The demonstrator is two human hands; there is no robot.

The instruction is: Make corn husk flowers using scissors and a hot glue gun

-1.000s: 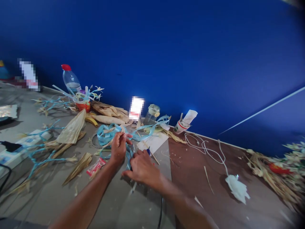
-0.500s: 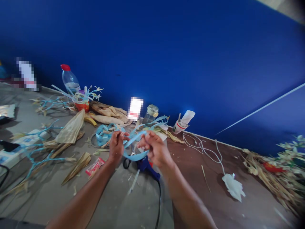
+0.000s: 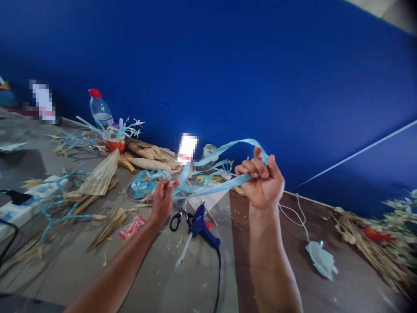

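Observation:
A light-blue ribbon (image 3: 224, 186) makes a wide loop between my two hands. My right hand (image 3: 262, 180) is raised on the right, its fingers closed round the ribbon, which arches up over the fingertips and back to the left. Lower on the left, my left hand (image 3: 163, 198) pinches at the ribbon's other end; the exact spot between its fingertips is too small to make out. Just behind that hand lies a bunched coil of blue ribbon (image 3: 141, 184). Under the loop are black-handled scissors (image 3: 176, 221) and a blue glue gun (image 3: 199, 226) with a clear glue stick in it.
Blue-wrapped branches (image 3: 54, 217), dried husks (image 3: 100, 178) and a power strip (image 3: 19, 213) lie to the left. A red-capped bottle (image 3: 100, 111) and a red pot (image 3: 115, 144) stand behind. A white cable (image 3: 302, 221) and a bundle of dried stems (image 3: 365, 243) are on the right.
My right hand has moved right and up, drawing the ribbon from a small loop into a long one. My left hand stays nearly in place. The scissors and glue gun show more fully.

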